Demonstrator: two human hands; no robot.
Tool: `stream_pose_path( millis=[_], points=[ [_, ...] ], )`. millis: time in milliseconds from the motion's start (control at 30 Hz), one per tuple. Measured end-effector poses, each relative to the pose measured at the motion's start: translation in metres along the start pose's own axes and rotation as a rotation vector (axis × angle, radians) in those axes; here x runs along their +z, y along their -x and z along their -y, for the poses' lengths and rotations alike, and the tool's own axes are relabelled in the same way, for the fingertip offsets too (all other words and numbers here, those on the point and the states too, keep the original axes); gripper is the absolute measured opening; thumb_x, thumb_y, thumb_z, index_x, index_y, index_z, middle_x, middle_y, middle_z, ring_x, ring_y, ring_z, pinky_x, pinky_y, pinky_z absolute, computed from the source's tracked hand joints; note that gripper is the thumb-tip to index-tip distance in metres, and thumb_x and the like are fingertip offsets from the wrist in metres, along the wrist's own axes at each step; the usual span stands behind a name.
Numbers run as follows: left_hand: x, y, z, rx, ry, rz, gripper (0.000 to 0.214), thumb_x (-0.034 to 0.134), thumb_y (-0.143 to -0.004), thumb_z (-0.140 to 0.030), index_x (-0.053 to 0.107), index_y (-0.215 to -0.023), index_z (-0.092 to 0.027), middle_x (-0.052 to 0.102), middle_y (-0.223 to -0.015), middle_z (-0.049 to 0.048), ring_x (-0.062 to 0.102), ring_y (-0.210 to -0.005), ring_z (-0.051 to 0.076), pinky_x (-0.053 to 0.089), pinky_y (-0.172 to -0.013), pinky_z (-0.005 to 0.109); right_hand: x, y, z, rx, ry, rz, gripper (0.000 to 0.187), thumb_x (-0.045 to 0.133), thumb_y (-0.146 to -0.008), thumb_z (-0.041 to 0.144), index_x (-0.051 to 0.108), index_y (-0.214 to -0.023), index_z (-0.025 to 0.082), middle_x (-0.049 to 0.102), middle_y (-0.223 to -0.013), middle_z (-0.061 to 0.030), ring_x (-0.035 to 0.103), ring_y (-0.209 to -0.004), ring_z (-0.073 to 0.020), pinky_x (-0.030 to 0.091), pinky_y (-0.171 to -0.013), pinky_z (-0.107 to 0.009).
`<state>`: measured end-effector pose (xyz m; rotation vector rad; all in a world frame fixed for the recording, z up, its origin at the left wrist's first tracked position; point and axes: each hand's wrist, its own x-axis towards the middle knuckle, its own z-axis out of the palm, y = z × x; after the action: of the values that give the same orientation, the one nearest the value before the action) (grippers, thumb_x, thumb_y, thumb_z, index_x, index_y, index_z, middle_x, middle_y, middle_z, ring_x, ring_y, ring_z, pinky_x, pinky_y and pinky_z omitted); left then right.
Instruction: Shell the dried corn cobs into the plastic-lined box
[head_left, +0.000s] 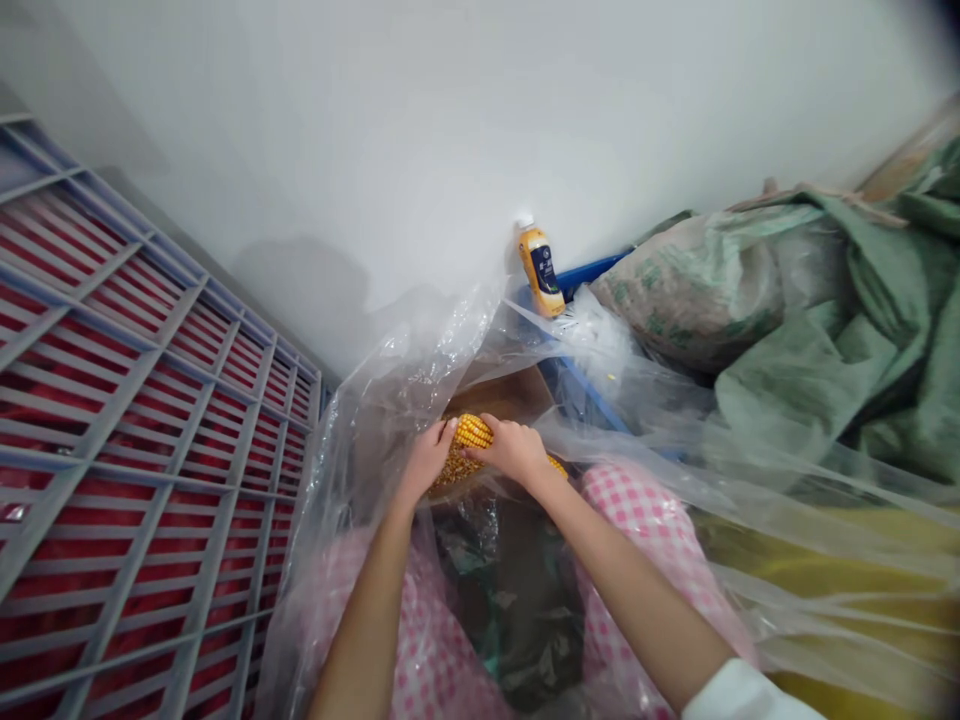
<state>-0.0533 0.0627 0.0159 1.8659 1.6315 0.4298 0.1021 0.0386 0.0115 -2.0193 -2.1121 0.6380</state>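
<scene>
Glossy, crinkled clear plastic (405, 345) spreads across the lower frame around me. Just below centre, my left hand (427, 462) and right hand (517, 450) close on the bumpy yellow corn cob (474, 430) between them, neither clearly nearer, its long axis partly hidden, above small, loose kernels (451, 468).

Clothing record: pink-and-white checked legwear (649, 535), white sleeve (750, 692).
Small squares are repeated across both legs (442, 640); the sleeve is seen only in part, its edge crossing the right forearm (622, 590). The left forearm (367, 610), left grip (427, 460) and right grip (519, 450) are seen bare.
</scene>
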Motion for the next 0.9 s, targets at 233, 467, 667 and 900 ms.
stream_pose_path(
  millis=[233, 467, 667, 900],
  points=[
    [0.004, -0.003, 0.001, -0.043, -0.253, 0.010, 0.033, 0.029, -0.087, -0.030, 0.058, -0.085, -0.015, 0.065, -0.081, 0.0103, 0.059, -0.075, 0.018, 0.037, -0.065, 0.026, 0.003, 0.002, 0.000, -0.063, 0.038, -0.008, 0.065, 0.036, -0.069, 0.071, 0.048, -0.115, 0.026, 0.065, -0.093, -0.0097, 0.061, -0.084, -0.0257, 0.041, -0.067, -0.033],
    [-0.003, -0.008, 0.010, 0.048, 0.141, -0.068, 0.040, 0.032, -0.085, -0.039, 0.061, -0.097, -0.015, 0.065, -0.092, 0.0071, 0.057, -0.086, 0.018, 0.041, -0.075, 0.028, -0.005, 0.001, 0.001, 0.010, -0.070, -0.040, 0.063, 0.038, -0.069, 0.069, 0.047, -0.116, 0.029, 0.065, -0.095, -0.0072, 0.061, -0.085, -0.0244, 0.041, -0.067, -0.031],
    [-0.014, -0.002, 0.009, 0.110, 0.220, -0.058, 0.039, 0.043, -0.080, -0.043, 0.060, -0.105, -0.019, 0.064, -0.105, 0.0047, 0.056, -0.097, 0.018, 0.041, -0.086, 0.029, -0.008, 0.003, 0.001, -0.009, -0.225, -0.059, 0.066, 0.041, -0.066, 0.072, 0.046, -0.118, 0.031, 0.065, -0.095, -0.0044, 0.061, -0.086, -0.0239, 0.041, -0.067, -0.029],
    [-0.016, 0.002, 0.002, 0.153, 0.064, -0.001, 0.039, 0.036, -0.085, -0.037, 0.055, -0.113, -0.019, 0.060, -0.113, 0.0057, 0.055, -0.103, 0.017, 0.040, -0.089, 0.029, -0.009, 0.003, 0.001, 0.015, -0.200, -0.052, 0.067, 0.044, -0.065, 0.070, 0.047, -0.117, 0.029, 0.065, -0.095, -0.0053, 0.060, -0.086, -0.0240, 0.040, -0.067, -0.029]
  ],
)
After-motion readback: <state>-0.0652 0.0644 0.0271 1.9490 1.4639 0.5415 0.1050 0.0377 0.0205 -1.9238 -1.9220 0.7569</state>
